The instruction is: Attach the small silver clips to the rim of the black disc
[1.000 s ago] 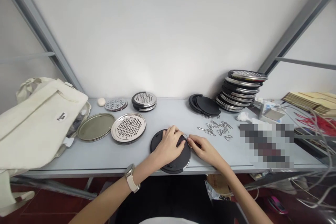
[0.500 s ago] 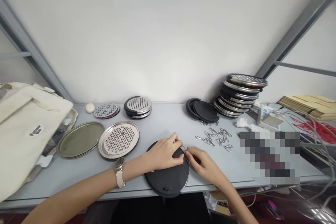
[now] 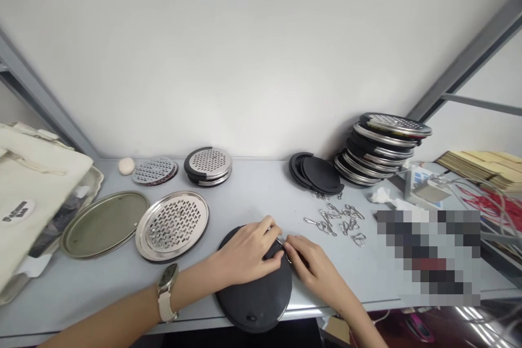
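Note:
A round black disc (image 3: 255, 304) with a small slot near its front edge lies at the table's front, and a bit of silvery rim shows at its right. My left hand (image 3: 248, 253) rests over its upper part, thumb and fingers curled around a black piece near the right edge. Just right of it, my right hand (image 3: 305, 258) pinches a small metal wire clip (image 3: 280, 240) at the disc's edge; the fingertips hide most of the clip. Several loose wire clips (image 3: 345, 218) lie scattered beyond my right hand.
Round grater plates (image 3: 173, 225) and an olive round tray (image 3: 106, 223) lie at left, beside a cream bag (image 3: 36, 190). Behind are stacked graters (image 3: 210, 163), black discs (image 3: 322, 176) and a tall pile of discs (image 3: 383, 147). Cables and yellow folders (image 3: 485, 168) stand at right.
The view has shifted a little, so things at left appear further left and lower. Both hands stay at the disc's edge, with my right fingers slightly closer to my left hand.

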`<action>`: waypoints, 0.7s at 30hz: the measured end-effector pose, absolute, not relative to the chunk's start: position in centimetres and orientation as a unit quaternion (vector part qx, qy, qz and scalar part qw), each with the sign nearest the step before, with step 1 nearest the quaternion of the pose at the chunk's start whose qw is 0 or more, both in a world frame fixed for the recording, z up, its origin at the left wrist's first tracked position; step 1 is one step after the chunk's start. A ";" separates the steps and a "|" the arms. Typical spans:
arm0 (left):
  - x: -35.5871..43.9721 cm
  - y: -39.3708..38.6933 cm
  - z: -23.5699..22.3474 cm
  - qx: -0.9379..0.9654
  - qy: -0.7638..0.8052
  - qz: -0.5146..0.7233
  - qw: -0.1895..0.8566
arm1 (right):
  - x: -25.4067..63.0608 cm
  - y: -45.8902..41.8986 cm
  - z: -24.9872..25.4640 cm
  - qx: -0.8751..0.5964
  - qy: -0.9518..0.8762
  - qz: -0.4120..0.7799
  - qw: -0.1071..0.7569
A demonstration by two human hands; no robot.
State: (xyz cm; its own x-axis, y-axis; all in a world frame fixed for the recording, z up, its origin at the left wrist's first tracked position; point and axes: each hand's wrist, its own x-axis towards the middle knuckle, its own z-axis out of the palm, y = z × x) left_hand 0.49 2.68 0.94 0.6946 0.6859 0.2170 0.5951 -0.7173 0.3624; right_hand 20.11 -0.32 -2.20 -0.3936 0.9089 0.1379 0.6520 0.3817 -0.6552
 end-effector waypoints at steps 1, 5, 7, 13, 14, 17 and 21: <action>0.5 2.7 0.9 0.910 0.352 0.172 0.137 | 20.1 -0.3 -2.1 -0.491 -0.792 0.263 0.251; 0.5 2.6 0.9 0.908 0.356 0.173 0.140 | 20.1 -0.4 -1.8 -0.488 -0.791 0.275 0.245; 0.5 2.6 1.1 0.907 0.354 0.177 0.147 | 20.2 -0.5 -1.8 -0.490 -0.790 0.276 0.246; 0.4 2.6 1.4 0.904 0.348 0.183 0.167 | 20.4 -0.6 -1.9 -0.490 -0.789 0.279 0.243; 0.4 2.6 1.4 0.904 0.345 0.185 0.171 | 20.4 -0.7 -2.0 -0.488 -0.790 0.281 0.243; 0.4 2.6 1.2 0.904 0.340 0.189 0.179 | 20.5 -0.7 -2.0 -0.488 -0.789 0.284 0.242; 0.3 2.6 1.1 0.905 0.340 0.193 0.168 | 20.5 -0.6 -1.9 -0.492 -0.788 0.284 0.239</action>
